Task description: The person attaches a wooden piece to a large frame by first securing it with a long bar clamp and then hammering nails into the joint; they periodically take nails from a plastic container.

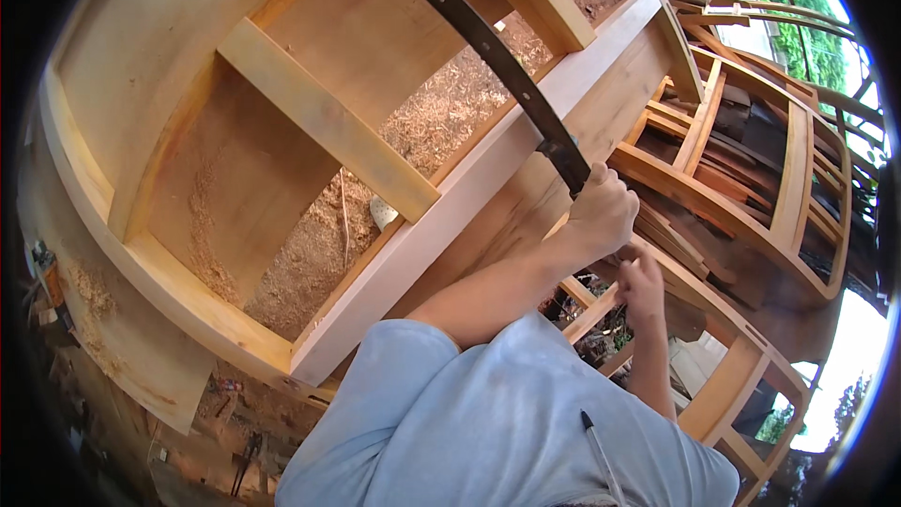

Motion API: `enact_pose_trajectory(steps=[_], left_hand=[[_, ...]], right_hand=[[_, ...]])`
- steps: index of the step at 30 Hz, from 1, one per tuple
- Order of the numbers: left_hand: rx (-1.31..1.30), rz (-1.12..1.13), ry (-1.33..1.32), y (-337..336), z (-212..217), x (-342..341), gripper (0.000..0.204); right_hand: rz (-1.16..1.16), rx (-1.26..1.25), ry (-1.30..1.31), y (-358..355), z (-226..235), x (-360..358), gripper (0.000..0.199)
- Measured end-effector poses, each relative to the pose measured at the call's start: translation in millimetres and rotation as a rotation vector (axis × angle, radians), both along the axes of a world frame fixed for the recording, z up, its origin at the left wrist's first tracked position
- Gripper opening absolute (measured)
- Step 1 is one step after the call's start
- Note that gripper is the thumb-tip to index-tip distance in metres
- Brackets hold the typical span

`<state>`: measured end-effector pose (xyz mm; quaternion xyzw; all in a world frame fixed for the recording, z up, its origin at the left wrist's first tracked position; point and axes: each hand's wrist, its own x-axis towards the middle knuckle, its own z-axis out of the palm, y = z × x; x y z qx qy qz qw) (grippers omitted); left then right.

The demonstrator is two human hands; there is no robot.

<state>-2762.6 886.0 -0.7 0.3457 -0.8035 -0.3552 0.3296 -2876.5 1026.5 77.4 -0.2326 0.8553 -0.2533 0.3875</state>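
Note:
A long, dark metal bar clamp (483, 45) with a row of holes lies slantwise across a wooden frame (330, 117). My left hand (603, 213) is wrapped round the near end of its bar. A small jaw-like part (546, 146) of the clamp sits against the frame's pale, straight edge rail (469, 190). Just below the left hand, close to a dark end piece, my right hand (640, 284) is closed with its fingers curled. What those fingers hold is hidden.
Wood shavings (450, 99) cover the ground seen through the frame's openings. More wooden frames (793, 174) with crosspieces stand close on my right, with stacked boards (727, 164) behind them. An orange-and-black tool (49, 274) lies at far left. A pen (601, 455) is clipped to my blue shirt.

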Motion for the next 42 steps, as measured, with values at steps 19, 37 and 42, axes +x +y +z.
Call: enact_pose_trajectory(steps=[19,37,42], left_hand=[[-0.104,0.081,0.042,3.7,-11.4,-4.6,0.017],[-0.145,-0.053,-0.117,0.6,-2.4,0.3,0.015],[-0.107,0.03,-0.052,7.2,-14.0,-15.8,0.017]], right_hand=[[0.109,-0.253,0.197,-111.9,-142.5,-78.9,0.039],[0.839,-0.56,0.841,4.8,-134.9,-60.4,0.036],[0.477,-0.708,0.029,-13.6,-153.7,-63.2,0.037]])
